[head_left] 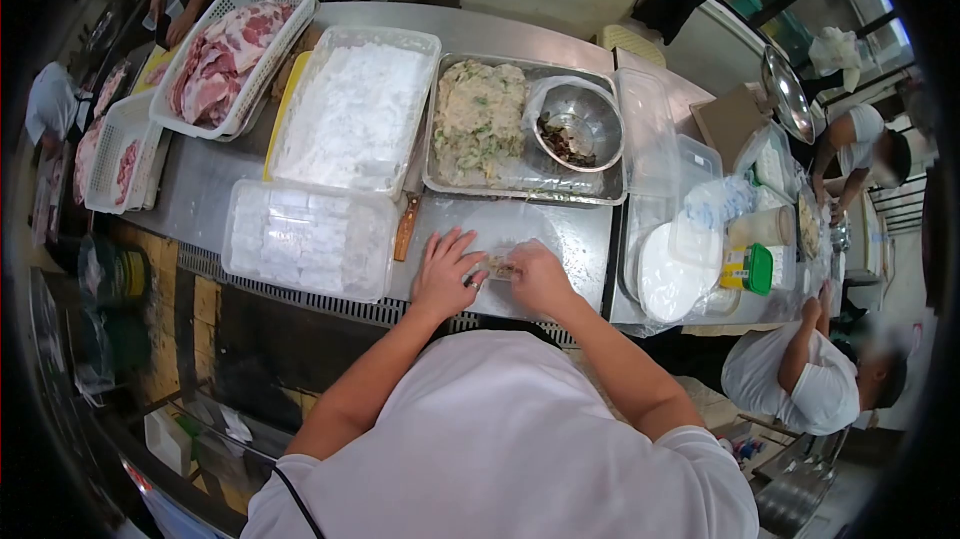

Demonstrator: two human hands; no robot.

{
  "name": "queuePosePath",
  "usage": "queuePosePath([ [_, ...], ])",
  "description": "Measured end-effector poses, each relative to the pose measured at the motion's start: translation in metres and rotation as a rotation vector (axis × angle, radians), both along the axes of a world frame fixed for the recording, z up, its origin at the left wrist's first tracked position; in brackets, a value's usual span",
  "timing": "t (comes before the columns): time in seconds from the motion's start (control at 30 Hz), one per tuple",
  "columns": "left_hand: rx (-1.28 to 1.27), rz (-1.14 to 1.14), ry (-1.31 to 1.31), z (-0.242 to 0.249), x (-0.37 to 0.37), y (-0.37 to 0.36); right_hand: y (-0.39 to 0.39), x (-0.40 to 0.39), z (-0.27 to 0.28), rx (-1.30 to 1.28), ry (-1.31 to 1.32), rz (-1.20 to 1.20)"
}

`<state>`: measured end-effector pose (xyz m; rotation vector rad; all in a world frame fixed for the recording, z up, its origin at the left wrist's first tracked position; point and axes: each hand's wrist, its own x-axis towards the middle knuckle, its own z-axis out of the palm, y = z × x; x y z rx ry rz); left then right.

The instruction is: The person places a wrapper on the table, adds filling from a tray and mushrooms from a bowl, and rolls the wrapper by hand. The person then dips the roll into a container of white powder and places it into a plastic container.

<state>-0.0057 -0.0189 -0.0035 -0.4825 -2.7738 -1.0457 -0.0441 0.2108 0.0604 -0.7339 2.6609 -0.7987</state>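
Note:
On the steel table (575,239), my left hand (445,276) lies with its fingers spread, its thumb close to a small pale, brown-flecked portion of filling (496,264). My right hand (538,280) curls over the other end of that portion with its fingers closed. Whether a wrapper lies under it I cannot make out. Beyond the hands stands a metal tray (470,191) of minced filling with green bits (480,119). A steel bowl (598,104) holding dark pieces sits in the tray's right side. A wooden-handled tool (406,227) lies left of my left hand.
A lidded clear box (310,239) with white contents and a tub of white powder (350,109) stand left. Farther left are white baskets (235,124) of raw meat. Plastic containers and a green-lidded tub (757,269) crowd the right. Other people work at both sides.

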Motion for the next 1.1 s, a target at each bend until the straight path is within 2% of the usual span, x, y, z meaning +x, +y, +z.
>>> queuePosePath([
  [0.1, 0.007, 0.006, 0.008, -0.001, 0.001, -0.001, 0.011, 0.004, 0.007, -0.028, 0.075, -0.100],
  [0.2, 0.010, 0.001, 0.006, 0.002, 0.000, -0.001, 0.015, 0.006, 0.013, 0.098, -0.018, -0.058],
  [0.27, 0.000, -0.005, -0.005, 0.004, -0.002, 0.000, 0.022, 0.004, -0.004, 0.059, -0.076, -0.060],
  [0.4, -0.026, -0.010, -0.023, 0.006, -0.002, -0.001, 0.020, -0.004, 0.006, 0.060, -0.203, -0.145],
  [0.5, -0.016, 0.000, -0.018, 0.005, -0.003, -0.001, 0.015, -0.026, 0.028, -0.042, -0.077, -0.203],
  [0.6, -0.002, 0.007, -0.019, 0.006, -0.002, 0.000, 0.002, -0.084, 0.041, -0.101, 0.047, -0.148],
  [0.67, 0.002, 0.013, -0.022, 0.007, -0.002, -0.001, -0.004, -0.131, 0.020, 0.049, 0.095, -0.092],
  [0.77, 0.010, 0.020, -0.024, 0.009, -0.001, 0.000, -0.016, -0.183, 0.001, 0.370, -0.191, 0.072],
  [0.87, 0.014, 0.024, -0.008, 0.008, -0.002, -0.001, -0.028, -0.194, 0.014, 0.269, -0.248, 0.165],
  [0.97, 0.011, 0.023, -0.015, 0.008, -0.002, 0.000, -0.038, -0.203, 0.041, 0.156, -0.439, 0.124],
  [1.1, 0.010, 0.028, -0.009, 0.008, -0.001, 0.000, -0.057, -0.209, 0.013, -0.010, -0.296, 0.056],
])
